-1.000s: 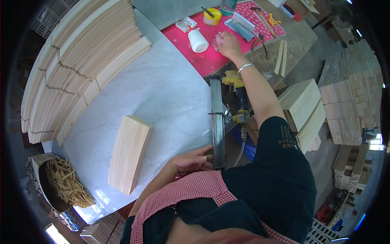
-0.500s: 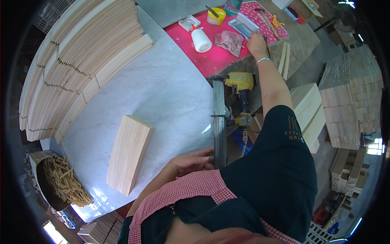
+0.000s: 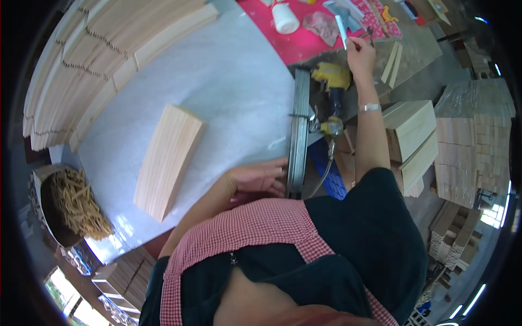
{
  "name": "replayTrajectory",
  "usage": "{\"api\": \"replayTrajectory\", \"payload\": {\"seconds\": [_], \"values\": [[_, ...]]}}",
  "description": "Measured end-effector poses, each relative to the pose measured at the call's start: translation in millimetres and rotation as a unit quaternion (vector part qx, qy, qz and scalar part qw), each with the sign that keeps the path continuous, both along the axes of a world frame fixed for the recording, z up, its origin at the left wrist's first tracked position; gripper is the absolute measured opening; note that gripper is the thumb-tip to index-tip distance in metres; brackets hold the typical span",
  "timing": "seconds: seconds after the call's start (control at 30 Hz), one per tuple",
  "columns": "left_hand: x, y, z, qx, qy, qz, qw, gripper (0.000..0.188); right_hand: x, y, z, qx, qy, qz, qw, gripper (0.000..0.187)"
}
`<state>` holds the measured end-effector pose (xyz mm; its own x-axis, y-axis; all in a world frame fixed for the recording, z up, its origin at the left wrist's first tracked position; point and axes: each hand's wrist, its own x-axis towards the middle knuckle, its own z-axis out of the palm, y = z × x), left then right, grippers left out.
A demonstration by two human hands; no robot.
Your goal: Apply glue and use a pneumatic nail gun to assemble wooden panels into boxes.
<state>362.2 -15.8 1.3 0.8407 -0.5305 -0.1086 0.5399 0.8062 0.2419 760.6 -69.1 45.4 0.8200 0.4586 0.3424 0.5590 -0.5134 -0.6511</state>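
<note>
**Reaching across the bench, one hand braced**

Well left of the left hand (image 3: 260, 178) lies a pale wooden block (image 3: 167, 158) on the white tabletop (image 3: 228, 81). That hand rests flat, fingers spread, touching the metal rail (image 3: 298, 138). Beyond it sits the yellow nail gun (image 3: 333, 92), just under the right hand (image 3: 359, 51), which pinches a thin strip (image 3: 340, 27) over the pink mat (image 3: 304, 41). Leaning this far, the forearm could knock the gun. Stacked timber crowds the workshop around.

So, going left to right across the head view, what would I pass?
Basket of wood shavings → wooden block on the pale table → left hand → metal rail → yellow nail gun → right hand → stacked wooden boxes.
</note>
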Motion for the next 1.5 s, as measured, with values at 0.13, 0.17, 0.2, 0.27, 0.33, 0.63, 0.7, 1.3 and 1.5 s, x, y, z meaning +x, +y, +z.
{"api": "replayTrajectory", "payload": {"seconds": [0.13,0.17,0.2,0.27,0.33,0.63,0.7,1.3,1.5], "values": [[0.9,1.7,0.7,0.002,-0.021,0.018,1.000,0.067,-100.5,-35.5,6.2,0.051,0.088,0.050,0.994,0.018],[-0.3,1.5,0.2,0.007,-0.027,0.022,0.999,0.067,-120.8,-39.1,13.7,0.083,0.125,0.048,0.988,0.018],[-2.5,0.6,0.5,0.012,-0.037,0.024,0.999,0.066,-136.8,-41.6,19.5,0.113,0.159,0.044,0.980,0.018],[-5.4,-2.1,-1.2,0.016,-0.039,0.024,0.999,0.066,-158.8,-47.1,16.9,0.100,0.148,0.046,0.983,0.018],[-4.7,-1.9,-3.2,0.031,-0.049,0.028,0.998,0.066,-171.6,-47.8,12.4,0.079,0.122,0.055,0.988,0.018],[-6.6,-1.0,-0.1,0.059,-0.050,0.019,0.997,0.081,-187.0,-39.3,2.5,0.007,0.078,0.068,0.995,0.018],[-6.1,-1.1,-0.3,0.060,-0.046,0.014,0.997,0.080,-188.4,-38.4,-1.2,-0.004,0.062,0.076,0.995,0.018],[-4.9,-2.5,0.2,0.065,-0.052,0.027,0.996,0.068,-192.3,-31.3,-9.1,-0.042,0.039,0.093,0.994,0.015],[-5.8,-2.0,2.2,0.057,-0.050,0.021,0.997,0.076,-195.6,-32.0,-12.8,-0.126,-0.034,0.129,0.983,0.017]]}}
